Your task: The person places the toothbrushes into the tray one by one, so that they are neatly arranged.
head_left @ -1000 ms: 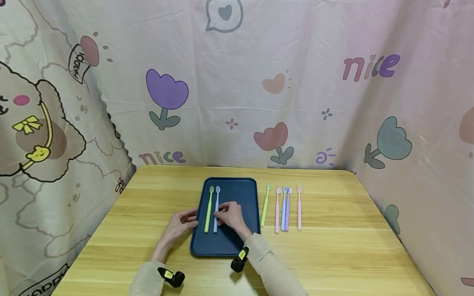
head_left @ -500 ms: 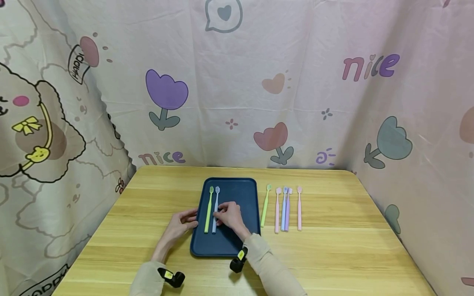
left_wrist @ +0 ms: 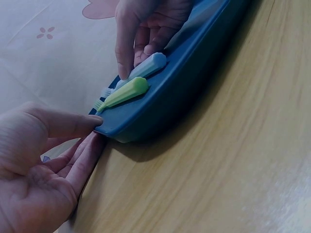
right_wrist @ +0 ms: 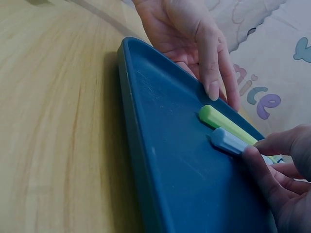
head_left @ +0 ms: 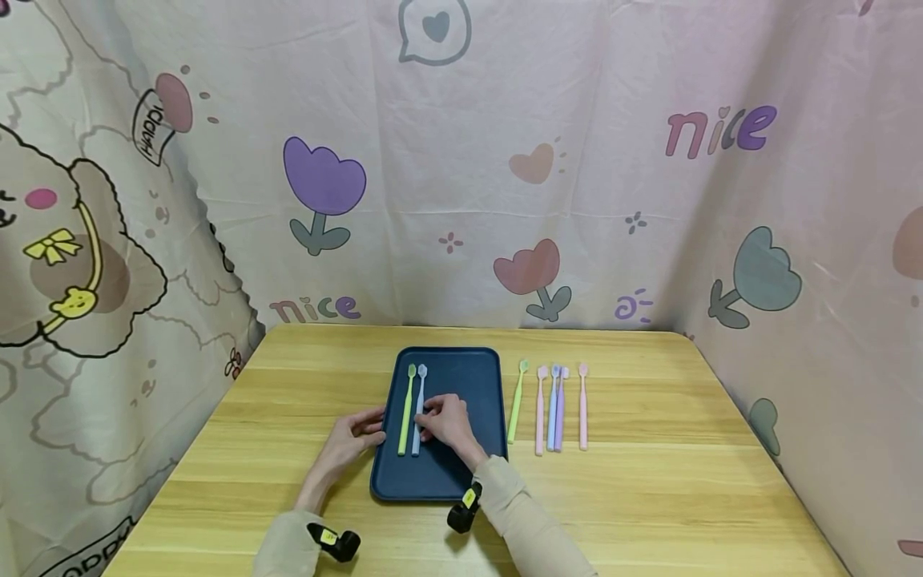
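A dark blue tray point(head_left: 465, 377) lies on the table with a green toothbrush point(head_left: 406, 413) and a light blue toothbrush point(head_left: 421, 391) side by side in its left half, bristle ends away from me. My right hand point(head_left: 449, 421) pinches the light blue toothbrush point(right_wrist: 228, 141) mid-handle between thumb and fingers. At the tray's left edge, my left hand point(head_left: 351, 441) grips the rim; in the left wrist view its thumb point(left_wrist: 80, 124) lies on the rim and the other fingers are against the outside. The right wrist view shows the green toothbrush point(right_wrist: 223, 121) just beyond the blue one.
Right of the tray, several toothbrushes lie on the wooden table point(head_left: 649, 481): a green one point(head_left: 516, 405) by the tray edge, a pink one point(head_left: 539, 413), a blue one point(head_left: 553, 409) touching a purple one point(head_left: 559, 413), and another pink one point(head_left: 583, 409). A patterned curtain point(head_left: 433, 160) hangs behind.
The light blue toothbrush has shifted slightly left with my right hand, closer to the green toothbrush, its lower end most. My left hand stays at the tray rim.
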Available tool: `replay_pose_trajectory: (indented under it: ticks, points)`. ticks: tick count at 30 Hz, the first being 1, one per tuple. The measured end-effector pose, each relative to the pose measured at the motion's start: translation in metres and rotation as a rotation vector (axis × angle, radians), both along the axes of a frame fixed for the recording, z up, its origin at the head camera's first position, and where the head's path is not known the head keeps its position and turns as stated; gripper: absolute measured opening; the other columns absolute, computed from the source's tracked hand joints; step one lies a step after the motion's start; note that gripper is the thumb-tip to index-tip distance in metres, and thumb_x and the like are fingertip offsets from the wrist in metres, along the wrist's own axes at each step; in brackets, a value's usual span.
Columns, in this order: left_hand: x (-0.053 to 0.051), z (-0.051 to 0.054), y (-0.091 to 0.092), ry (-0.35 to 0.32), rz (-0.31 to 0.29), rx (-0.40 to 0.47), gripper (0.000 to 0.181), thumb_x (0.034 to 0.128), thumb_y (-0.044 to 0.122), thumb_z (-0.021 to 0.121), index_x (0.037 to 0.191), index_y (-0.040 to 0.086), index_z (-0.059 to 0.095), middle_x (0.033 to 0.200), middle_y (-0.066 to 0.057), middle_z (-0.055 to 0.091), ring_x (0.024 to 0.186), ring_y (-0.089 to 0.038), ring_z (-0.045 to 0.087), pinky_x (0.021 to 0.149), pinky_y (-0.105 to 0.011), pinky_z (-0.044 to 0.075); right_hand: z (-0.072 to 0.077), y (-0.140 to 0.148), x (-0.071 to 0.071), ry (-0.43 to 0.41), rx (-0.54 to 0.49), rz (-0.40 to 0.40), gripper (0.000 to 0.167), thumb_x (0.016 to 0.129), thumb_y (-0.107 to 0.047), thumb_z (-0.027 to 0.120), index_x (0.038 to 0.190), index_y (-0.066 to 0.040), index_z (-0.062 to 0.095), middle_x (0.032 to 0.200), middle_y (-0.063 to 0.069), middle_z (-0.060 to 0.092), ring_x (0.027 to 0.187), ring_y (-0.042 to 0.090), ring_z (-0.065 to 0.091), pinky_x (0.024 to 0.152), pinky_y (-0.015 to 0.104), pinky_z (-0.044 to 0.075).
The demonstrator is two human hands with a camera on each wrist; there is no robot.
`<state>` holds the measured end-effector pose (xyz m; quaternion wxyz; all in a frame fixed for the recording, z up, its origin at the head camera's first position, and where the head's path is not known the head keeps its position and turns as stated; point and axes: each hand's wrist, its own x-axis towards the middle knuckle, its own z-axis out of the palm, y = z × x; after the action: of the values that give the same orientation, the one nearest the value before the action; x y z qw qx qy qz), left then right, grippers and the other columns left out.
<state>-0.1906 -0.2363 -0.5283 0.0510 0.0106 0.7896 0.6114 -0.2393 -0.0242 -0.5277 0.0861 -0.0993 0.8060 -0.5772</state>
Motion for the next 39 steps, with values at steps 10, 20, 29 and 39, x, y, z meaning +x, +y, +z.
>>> replay_pose_trajectory:
  ticks: [10,20,29,39]
  points:
    - [0.0002,0.0008,0.0004,-0.001,0.002,-0.007,0.053,0.093,-0.003,0.065,0.144,-0.006,0.05,0.135,-0.03,0.061,0.122,-0.037,0.062,0.084,-0.014,0.051,0.0001,0.0026,-0.0004,0.005,0.006,0.007,0.032,0.09,-0.011,0.073,0.118,0.004,0.071,0.072,0.008,0.075,0.05,0.01,0.067,0.061,0.027,0.06]
    - [0.0012,0.0006,0.0004,0.003,0.001,-0.005,0.053,0.0931,-0.003,0.065,0.144,-0.007,0.05,0.135,-0.03,0.06,0.122,-0.038,0.062,0.084,-0.014,0.051,-0.0001,0.0031,0.0004,0.018,-0.01,0.011,0.031,0.089,-0.01,0.073,0.116,0.006,0.071,0.074,0.012,0.075,0.052,0.017,0.069,0.06,0.028,0.06]
    - [0.0009,0.0004,0.0,0.014,-0.006,-0.006,0.052,0.0931,-0.003,0.065,0.143,-0.007,0.05,0.135,-0.03,0.06,0.121,-0.037,0.062,0.084,-0.014,0.051,-0.0004,0.0037,0.0004,0.021,-0.016,0.009,0.029,0.089,-0.009,0.074,0.113,0.007,0.071,0.074,0.013,0.075,0.053,0.018,0.07,0.059,0.029,0.06]
    - [0.0011,0.0005,0.0007,0.013,0.005,-0.013,0.052,0.093,-0.003,0.065,0.143,-0.007,0.051,0.135,-0.03,0.061,0.119,-0.033,0.064,0.084,-0.014,0.052,-0.001,0.0072,0.0017,0.03,-0.043,0.029,0.033,0.09,-0.011,0.073,0.117,0.007,0.069,0.077,0.014,0.076,0.054,0.018,0.07,0.061,0.029,0.06]
